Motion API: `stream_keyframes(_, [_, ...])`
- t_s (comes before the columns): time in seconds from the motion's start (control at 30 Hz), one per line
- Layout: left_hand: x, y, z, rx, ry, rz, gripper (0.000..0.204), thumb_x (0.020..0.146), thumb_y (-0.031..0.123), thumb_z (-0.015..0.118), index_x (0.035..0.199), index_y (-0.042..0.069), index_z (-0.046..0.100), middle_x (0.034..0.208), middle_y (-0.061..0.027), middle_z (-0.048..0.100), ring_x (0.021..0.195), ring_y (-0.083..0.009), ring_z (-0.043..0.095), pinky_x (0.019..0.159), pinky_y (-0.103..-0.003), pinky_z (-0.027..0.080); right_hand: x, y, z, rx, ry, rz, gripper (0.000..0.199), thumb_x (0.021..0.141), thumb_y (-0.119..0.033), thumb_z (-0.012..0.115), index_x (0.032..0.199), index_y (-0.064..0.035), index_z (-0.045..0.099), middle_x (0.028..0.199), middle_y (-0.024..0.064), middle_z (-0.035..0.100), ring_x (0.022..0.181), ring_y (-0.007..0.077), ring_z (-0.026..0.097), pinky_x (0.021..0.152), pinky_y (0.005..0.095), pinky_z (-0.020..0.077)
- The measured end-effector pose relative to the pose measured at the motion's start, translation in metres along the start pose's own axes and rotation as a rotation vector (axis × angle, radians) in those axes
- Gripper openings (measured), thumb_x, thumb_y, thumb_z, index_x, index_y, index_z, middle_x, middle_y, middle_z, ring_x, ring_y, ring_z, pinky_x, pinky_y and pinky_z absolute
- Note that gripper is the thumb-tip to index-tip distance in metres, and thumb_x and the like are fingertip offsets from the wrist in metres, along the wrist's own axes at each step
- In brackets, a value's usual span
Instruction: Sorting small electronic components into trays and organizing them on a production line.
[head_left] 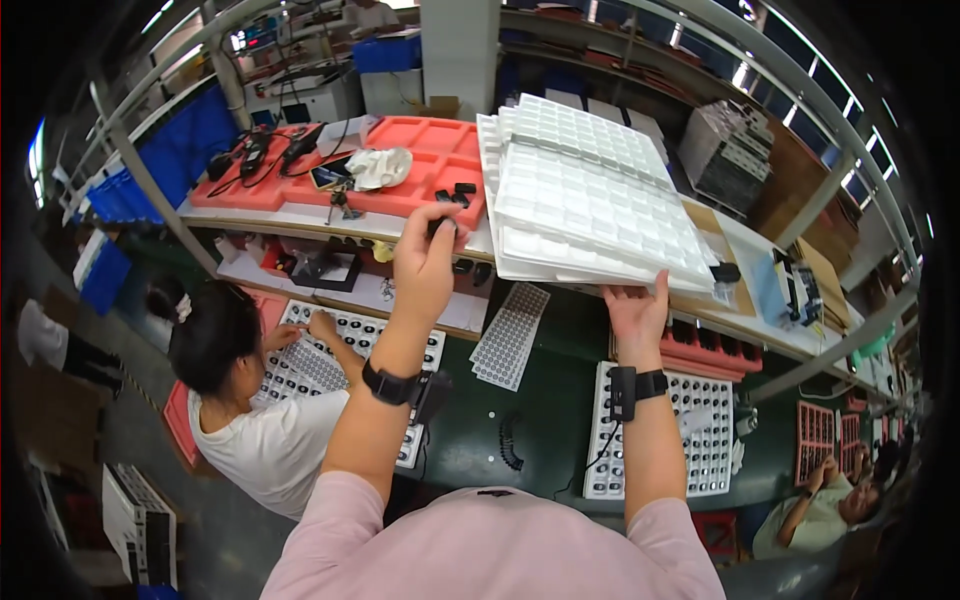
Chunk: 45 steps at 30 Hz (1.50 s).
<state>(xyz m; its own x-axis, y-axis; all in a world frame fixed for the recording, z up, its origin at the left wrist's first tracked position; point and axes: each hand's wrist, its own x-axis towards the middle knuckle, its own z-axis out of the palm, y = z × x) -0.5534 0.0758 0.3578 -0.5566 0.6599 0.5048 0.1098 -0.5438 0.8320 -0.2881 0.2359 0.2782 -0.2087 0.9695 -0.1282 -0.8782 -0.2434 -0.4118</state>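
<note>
At one o'clock from the wearer, stacked white blister trays (595,190) hide part of the shelf (270,218). The right hand (637,310) meets their lower edge, its grip unclear to me. At eleven, the left hand (428,245) pinches a small black part (440,228) before a cluttered coral tray (440,142); a co-worker (265,420) sits at ten.

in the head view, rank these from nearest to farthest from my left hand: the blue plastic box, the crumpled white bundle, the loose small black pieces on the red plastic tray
From the left hand:
1. Loose small black pieces: just beyond the fingers, on the red plastic tray
2. Crumpled white bundle: farther, to the left
3. Blue plastic box: farthest, in the background
</note>
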Motion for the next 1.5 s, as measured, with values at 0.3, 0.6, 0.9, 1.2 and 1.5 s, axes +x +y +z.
stream_keyframes(0.3, [-0.012, -0.026, -0.009, -0.129, 0.133, -0.106, 0.018, 0.099, 0.006, 0.049, 0.112, 0.000, 0.059, 0.091, -0.0050, 0.065, 0.077, -0.0098, 0.060, 0.070, -0.024, 0.051, -0.012, -0.038, 0.059, 0.006, 0.039, -0.041, 0.052, 0.084, -0.019, 0.061, 0.131, -0.0048, 0.043, 0.130, 0.0159, 0.044, 0.123, 0.0349, 0.043, 0.107, 0.0590, 0.0350])
stream_keyframes(0.6, [-0.038, -0.058, -0.029, -0.171, 0.190, -0.269, 0.018, 0.098, 0.008, 0.050, 0.111, 0.001, 0.060, 0.091, -0.0068, 0.066, 0.073, -0.0098, 0.059, 0.067, -0.023, 0.050, -0.001, -0.078, 0.108, -0.065, 0.028, -0.115, 0.057, 0.079, -0.017, 0.058, 0.130, -0.0005, 0.039, 0.130, 0.0191, 0.041, 0.122, 0.0391, 0.042, 0.106, 0.0631, 0.0335])
stream_keyframes(0.9, [-0.043, -0.061, -0.035, -0.185, 0.187, -0.290, 0.018, 0.098, 0.008, 0.050, 0.111, 0.001, 0.060, 0.091, -0.0077, 0.066, 0.072, -0.0100, 0.059, 0.067, -0.024, 0.051, 0.002, -0.121, 0.117, -0.083, -0.016, -0.161, 0.055, 0.080, -0.017, 0.054, 0.130, 0.0004, 0.038, 0.133, 0.0208, 0.040, 0.123, 0.0397, 0.041, 0.105, 0.0623, 0.0332])
stream_keyframes(1.2, [-0.048, -0.065, -0.043, -0.202, 0.175, -0.318, 0.017, 0.098, 0.007, 0.050, 0.111, 0.001, 0.060, 0.091, -0.0079, 0.066, 0.072, -0.0101, 0.059, 0.067, -0.024, 0.051, -0.007, -0.153, 0.101, -0.099, 0.081, -0.247, 0.057, 0.082, -0.018, 0.055, 0.133, -0.0027, 0.035, 0.134, 0.0207, 0.039, 0.125, 0.0397, 0.040, 0.106, 0.0628, 0.0318])
stream_keyframes(1.5, [-0.049, -0.060, -0.041, -0.202, 0.147, -0.323, 0.018, 0.098, 0.008, 0.051, 0.113, 0.002, 0.060, 0.093, -0.0082, 0.066, 0.073, -0.0103, 0.059, 0.069, -0.025, 0.051, -0.010, -0.164, 0.085, -0.056, 0.138, -0.262, 0.056, 0.083, -0.019, 0.056, 0.133, -0.0038, 0.034, 0.135, 0.0207, 0.038, 0.127, 0.0401, 0.039, 0.106, 0.0624, 0.0308])
